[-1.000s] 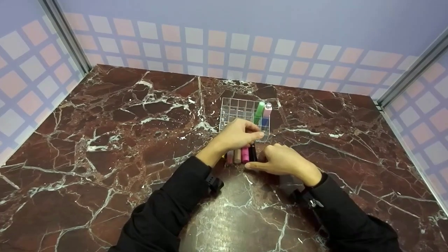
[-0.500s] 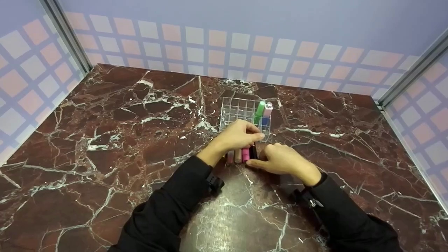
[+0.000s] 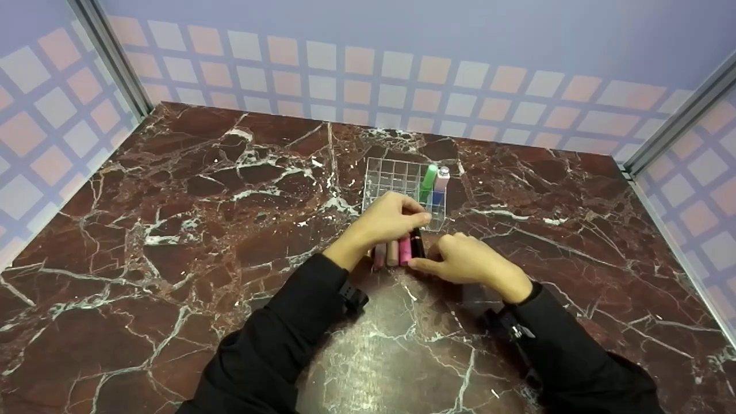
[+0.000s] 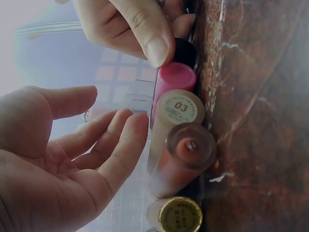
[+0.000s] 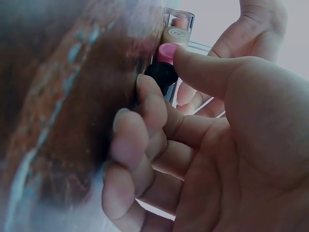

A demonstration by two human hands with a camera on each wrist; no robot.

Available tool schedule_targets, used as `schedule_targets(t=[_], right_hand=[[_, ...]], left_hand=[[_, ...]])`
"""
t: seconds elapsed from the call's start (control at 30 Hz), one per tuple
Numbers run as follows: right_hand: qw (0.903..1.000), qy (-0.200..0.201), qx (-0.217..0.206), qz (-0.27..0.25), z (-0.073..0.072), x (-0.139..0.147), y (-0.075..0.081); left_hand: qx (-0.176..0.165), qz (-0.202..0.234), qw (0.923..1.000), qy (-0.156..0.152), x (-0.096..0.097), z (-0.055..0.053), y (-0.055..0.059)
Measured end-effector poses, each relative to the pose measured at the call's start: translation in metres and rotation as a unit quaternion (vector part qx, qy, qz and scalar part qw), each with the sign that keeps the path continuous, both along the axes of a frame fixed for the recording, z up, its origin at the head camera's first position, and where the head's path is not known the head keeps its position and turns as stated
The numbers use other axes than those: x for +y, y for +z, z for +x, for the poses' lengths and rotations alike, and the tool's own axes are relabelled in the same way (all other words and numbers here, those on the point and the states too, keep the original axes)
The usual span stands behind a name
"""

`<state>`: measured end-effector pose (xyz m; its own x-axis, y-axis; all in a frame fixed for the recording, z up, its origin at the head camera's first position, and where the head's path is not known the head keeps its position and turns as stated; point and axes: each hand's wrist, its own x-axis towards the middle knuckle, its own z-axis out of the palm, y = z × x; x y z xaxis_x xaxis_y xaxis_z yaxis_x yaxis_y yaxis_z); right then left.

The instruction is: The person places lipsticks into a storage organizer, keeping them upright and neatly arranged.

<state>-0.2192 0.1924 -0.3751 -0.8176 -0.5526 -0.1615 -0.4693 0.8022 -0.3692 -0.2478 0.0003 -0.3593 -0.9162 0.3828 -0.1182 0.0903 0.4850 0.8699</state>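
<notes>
Several cosmetic tubes lie side by side: a black tube (image 3: 417, 244) with a gold band, a pink tube (image 3: 405, 253), a tan tube (image 4: 181, 107) marked 03, a clear-ended reddish tube (image 4: 186, 152) and a gold-ended one (image 4: 181, 215). My right hand (image 3: 474, 261) pinches the near end of the black tube between thumb and index finger; the thumb also touches the pink one. Over the far ends of the row is my left hand (image 3: 388, 218), its fingers loosely extended and thumb apart. It grips nothing; whether its fingertips touch the tubes is unclear.
Behind the left hand stands a clear compartment organizer (image 3: 391, 175), partly hidden. In its right side are a green tube (image 3: 428, 183), a pale pink bottle (image 3: 441, 179) and something blue (image 3: 437, 198). The marbled table (image 3: 172, 276) meets patterned walls.
My right thumb has shifted slightly away from me along the tube ends, and more of the black tube shows. The left hand stays almost in place.
</notes>
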Motion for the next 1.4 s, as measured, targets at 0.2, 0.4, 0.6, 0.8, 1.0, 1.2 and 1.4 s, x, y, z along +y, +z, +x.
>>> schedule_targets(t=[0.2,0.4,0.6,0.8,1.0,1.2,1.4], right_hand=[[0.9993,0.0,-0.036,-0.006,0.0,0.002,0.005],[0.9991,-0.011,-0.041,-0.008,0.001,0.001,0.006],[0.9997,-0.017,-0.016,-0.007,0.001,0.0,0.004],[0.9998,-0.009,-0.015,-0.007,0.0,0.001,0.004],[0.9998,-0.001,-0.02,-0.001,-0.001,0.001,0.006],[0.9992,-0.016,-0.036,0.01,-0.001,0.004,0.012],[0.9982,-0.035,-0.048,0.006,0.001,0.008,0.021]], left_hand=[[0.0,-0.011,0.9999,-0.011,-0.001,0.001,0.001],[0.013,-0.012,0.9997,-0.014,0.002,0.002,0.003],[0.011,-0.015,0.9997,-0.014,0.007,0.003,0.001],[-0.019,-0.014,0.9995,-0.02,0.008,0.005,0.0],[-0.025,-0.013,0.9994,-0.022,0.008,0.005,-0.001],[0.001,-0.01,0.9998,-0.02,0.008,0.003,-0.002],[0.017,0.008,0.9998,-0.007,0.007,0.003,0.0]])
